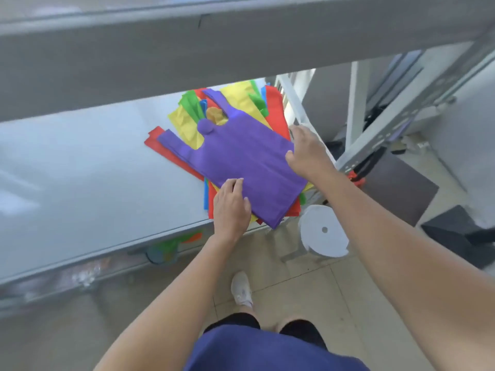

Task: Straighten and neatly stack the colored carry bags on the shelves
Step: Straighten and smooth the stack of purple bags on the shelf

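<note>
A purple carry bag (246,159) lies flat on top of a loose pile of red, yellow, green and blue bags (187,121) at the right end of a grey shelf (80,167). The pile is askew and its near corner hangs over the shelf's front edge. My left hand (231,207) rests on the purple bag's near left edge, fingers curled over it. At the bag's right edge sits my right hand (305,153), thumb on top and fingers around the side. Both handles of the purple bag point away to the left.
An upper grey shelf (214,49) overhangs the pile. A white round stool (324,231) stands on the tiled floor just right of the shelf's corner. Metal shelf uprights (356,108) and dark items lie to the right. More coloured bags show under the shelf (171,247).
</note>
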A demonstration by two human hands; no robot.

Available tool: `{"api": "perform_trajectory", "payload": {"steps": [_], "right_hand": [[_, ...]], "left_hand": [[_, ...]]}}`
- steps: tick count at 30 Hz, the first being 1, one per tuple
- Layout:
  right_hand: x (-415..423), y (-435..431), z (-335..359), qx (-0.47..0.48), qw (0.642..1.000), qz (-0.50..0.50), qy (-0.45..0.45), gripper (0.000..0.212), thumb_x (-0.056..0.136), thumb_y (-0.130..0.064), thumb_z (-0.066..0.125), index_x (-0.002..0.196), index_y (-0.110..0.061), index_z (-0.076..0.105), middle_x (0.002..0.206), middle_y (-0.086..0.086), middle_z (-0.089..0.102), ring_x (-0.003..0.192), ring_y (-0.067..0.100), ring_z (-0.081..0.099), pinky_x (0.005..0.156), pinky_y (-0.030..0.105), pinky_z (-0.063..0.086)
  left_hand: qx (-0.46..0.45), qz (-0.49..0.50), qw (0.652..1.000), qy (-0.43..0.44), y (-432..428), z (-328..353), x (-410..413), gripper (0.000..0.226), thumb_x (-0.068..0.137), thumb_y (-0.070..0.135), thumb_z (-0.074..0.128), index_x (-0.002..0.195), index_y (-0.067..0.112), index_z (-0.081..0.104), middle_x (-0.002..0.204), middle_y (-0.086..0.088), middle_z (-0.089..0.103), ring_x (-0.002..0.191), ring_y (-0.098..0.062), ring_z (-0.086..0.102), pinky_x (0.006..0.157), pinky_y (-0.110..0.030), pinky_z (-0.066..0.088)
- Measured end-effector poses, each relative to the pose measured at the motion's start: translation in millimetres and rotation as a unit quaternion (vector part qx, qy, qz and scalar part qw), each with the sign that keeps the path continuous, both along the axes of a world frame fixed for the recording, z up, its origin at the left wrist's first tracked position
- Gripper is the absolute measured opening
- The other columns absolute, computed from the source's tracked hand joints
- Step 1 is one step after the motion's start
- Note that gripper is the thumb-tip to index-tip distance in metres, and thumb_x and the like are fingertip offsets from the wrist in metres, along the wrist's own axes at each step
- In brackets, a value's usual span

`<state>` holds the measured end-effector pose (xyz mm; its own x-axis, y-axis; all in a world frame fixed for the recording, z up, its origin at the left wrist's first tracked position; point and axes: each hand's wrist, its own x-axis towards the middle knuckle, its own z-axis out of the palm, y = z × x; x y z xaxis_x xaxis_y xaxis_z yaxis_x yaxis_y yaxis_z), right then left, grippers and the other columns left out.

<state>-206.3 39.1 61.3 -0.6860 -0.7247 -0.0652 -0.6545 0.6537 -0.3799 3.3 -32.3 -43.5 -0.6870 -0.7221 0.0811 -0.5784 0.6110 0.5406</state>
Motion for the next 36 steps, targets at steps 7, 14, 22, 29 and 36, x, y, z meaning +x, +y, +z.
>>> {"api": "perform_trajectory", "payload": {"steps": [7, 14, 22, 29, 36], "right_hand": [[-48.4, -33.7, -37.6, 0.033, 0.994, 0.005, -0.106, 0.060, 0.089, -0.010, 0.056, 0.148, -0.008, 0.049, 0.143, 0.019, 0.053, 0.135, 0.037, 0.048, 0.111, 0.045, 0.043], [-52.3, -47.6, -57.5, 0.072, 0.991, -0.009, -0.115, 0.062, 0.093, -0.031, 0.059, 0.149, -0.012, 0.043, 0.151, 0.014, 0.043, 0.143, 0.039, 0.035, 0.112, 0.054, 0.035], [-53.7, -22.4, -69.0, 0.026, 0.996, 0.030, -0.083, 0.049, 0.095, -0.031, 0.062, 0.136, -0.006, 0.054, 0.142, 0.022, 0.047, 0.133, 0.042, 0.046, 0.108, 0.050, 0.040], [-63.5, -2.2, -61.5, -0.033, 0.983, 0.082, -0.164, 0.039, 0.096, -0.037, 0.065, 0.122, -0.010, 0.057, 0.122, 0.013, 0.065, 0.114, 0.035, 0.062, 0.094, 0.044, 0.049], [-52.9, 13.8, -72.5, 0.046, 0.978, 0.125, -0.162, 0.047, 0.092, -0.045, 0.070, 0.116, -0.005, 0.062, 0.115, 0.016, 0.067, 0.111, 0.038, 0.063, 0.083, 0.041, 0.048]], "left_hand": [[0.068, 0.170, 0.983, 0.001, 12.4, 9.5, -10.5, 0.044, 0.091, 0.017, 0.064, 0.134, 0.015, 0.062, 0.128, -0.008, 0.051, 0.117, -0.031, 0.052, 0.104, -0.042, 0.044], [0.280, 0.358, 0.890, -0.027, 25.6, 24.0, -33.7, 0.056, 0.086, 0.015, 0.068, 0.131, 0.000, 0.038, 0.134, -0.022, 0.043, 0.124, -0.039, 0.049, 0.101, -0.038, 0.043], [0.435, 0.428, 0.779, 0.145, 27.9, 28.0, -55.4, 0.027, 0.088, 0.023, 0.072, 0.110, 0.010, 0.064, 0.094, -0.005, 0.067, 0.074, -0.023, 0.064, 0.052, -0.025, 0.042], [0.501, 0.390, 0.726, 0.264, 45.7, 29.1, -24.6, 0.012, 0.100, 0.021, 0.064, 0.108, 0.016, 0.071, 0.095, -0.004, 0.074, 0.080, -0.023, 0.067, 0.064, -0.028, 0.048], [0.548, 0.374, 0.675, 0.323, 76.5, 23.5, 15.2, 0.036, 0.097, 0.021, 0.071, 0.126, 0.001, 0.069, 0.120, -0.015, 0.075, 0.110, -0.031, 0.073, 0.087, -0.039, 0.063]]}}
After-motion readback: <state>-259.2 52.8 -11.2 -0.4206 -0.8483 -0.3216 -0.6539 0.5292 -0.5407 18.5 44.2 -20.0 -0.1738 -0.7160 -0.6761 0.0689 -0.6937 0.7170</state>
